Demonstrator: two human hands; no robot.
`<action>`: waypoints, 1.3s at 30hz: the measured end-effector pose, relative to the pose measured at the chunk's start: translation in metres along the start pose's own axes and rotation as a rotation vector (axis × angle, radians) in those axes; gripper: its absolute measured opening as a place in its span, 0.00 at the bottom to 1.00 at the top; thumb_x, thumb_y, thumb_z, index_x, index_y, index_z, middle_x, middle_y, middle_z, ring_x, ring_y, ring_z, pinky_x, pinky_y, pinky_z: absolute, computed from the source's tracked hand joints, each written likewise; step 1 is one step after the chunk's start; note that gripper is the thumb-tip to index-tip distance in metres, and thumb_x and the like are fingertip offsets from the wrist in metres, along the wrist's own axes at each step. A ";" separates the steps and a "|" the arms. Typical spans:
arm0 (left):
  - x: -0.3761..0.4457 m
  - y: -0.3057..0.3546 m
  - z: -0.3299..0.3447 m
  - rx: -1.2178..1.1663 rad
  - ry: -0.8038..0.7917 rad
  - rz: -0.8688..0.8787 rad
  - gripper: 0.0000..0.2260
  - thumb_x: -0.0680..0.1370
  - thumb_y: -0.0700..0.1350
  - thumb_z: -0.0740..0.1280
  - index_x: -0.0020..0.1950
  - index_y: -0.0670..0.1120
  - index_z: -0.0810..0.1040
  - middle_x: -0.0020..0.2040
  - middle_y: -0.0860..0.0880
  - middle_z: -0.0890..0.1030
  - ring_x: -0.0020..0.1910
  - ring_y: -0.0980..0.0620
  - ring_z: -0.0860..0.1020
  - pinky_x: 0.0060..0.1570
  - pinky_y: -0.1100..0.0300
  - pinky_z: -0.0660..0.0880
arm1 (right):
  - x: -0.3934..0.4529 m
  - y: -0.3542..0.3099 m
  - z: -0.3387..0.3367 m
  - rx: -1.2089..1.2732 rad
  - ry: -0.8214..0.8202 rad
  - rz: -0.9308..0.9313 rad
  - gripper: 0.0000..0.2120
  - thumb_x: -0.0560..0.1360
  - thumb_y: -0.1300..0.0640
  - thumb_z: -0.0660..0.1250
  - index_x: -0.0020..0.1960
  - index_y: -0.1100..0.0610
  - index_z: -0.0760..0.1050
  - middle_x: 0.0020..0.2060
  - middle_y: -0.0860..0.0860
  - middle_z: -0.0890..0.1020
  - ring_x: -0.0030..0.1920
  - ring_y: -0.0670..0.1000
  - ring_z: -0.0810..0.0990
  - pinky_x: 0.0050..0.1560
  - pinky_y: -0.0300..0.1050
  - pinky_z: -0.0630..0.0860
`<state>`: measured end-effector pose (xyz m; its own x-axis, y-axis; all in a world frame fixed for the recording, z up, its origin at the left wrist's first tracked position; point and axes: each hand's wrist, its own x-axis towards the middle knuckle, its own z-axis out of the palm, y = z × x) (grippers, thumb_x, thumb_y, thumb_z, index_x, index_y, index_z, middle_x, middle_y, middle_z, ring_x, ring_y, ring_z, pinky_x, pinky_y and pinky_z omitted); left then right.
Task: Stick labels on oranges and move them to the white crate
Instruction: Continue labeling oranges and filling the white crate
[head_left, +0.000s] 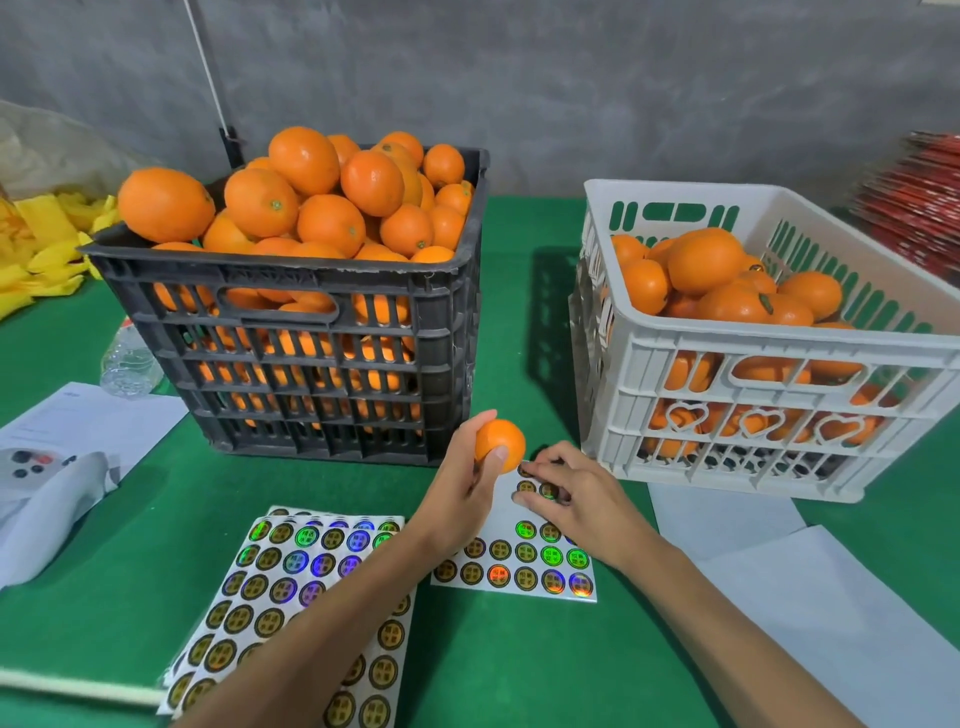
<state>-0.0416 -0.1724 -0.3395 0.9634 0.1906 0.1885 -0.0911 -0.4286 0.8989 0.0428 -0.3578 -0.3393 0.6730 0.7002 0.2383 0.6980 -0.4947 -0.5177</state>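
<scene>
While the left hand grips one orange just above the label sheet, the right hand pinches at a label beside it. White crate stands near, right, on the worktop.

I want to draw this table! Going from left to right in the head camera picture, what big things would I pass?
Yellow wrappers → plastic bottle → black crate piled with oranges → white crate partly filled with oranges → red stack.

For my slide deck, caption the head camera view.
Left hand holds an orange while right hand picks a label off the sticker sheet.
</scene>
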 end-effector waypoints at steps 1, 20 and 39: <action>0.000 -0.001 0.000 -0.001 0.004 0.000 0.22 0.85 0.56 0.56 0.78 0.55 0.59 0.73 0.53 0.68 0.69 0.58 0.70 0.69 0.59 0.68 | 0.001 0.000 0.001 0.006 -0.001 0.002 0.23 0.78 0.43 0.70 0.67 0.55 0.80 0.54 0.44 0.74 0.47 0.40 0.72 0.51 0.33 0.68; 0.003 0.000 0.000 0.034 0.010 0.003 0.21 0.86 0.51 0.57 0.79 0.50 0.59 0.73 0.49 0.67 0.71 0.54 0.68 0.71 0.56 0.66 | -0.004 -0.008 -0.004 -0.054 0.054 -0.126 0.08 0.80 0.52 0.70 0.54 0.52 0.85 0.51 0.46 0.81 0.47 0.48 0.79 0.47 0.53 0.78; 0.045 0.152 -0.039 -0.345 0.178 0.292 0.18 0.85 0.55 0.56 0.75 0.59 0.65 0.70 0.50 0.73 0.69 0.47 0.74 0.68 0.46 0.72 | 0.058 -0.129 -0.149 0.786 0.362 0.087 0.30 0.76 0.43 0.72 0.76 0.43 0.67 0.55 0.47 0.84 0.37 0.55 0.86 0.37 0.49 0.84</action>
<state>-0.0221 -0.1941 -0.1791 0.8299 0.2673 0.4898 -0.4583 -0.1740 0.8716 0.0281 -0.3301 -0.1364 0.8455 0.4035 0.3497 0.3596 0.0536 -0.9316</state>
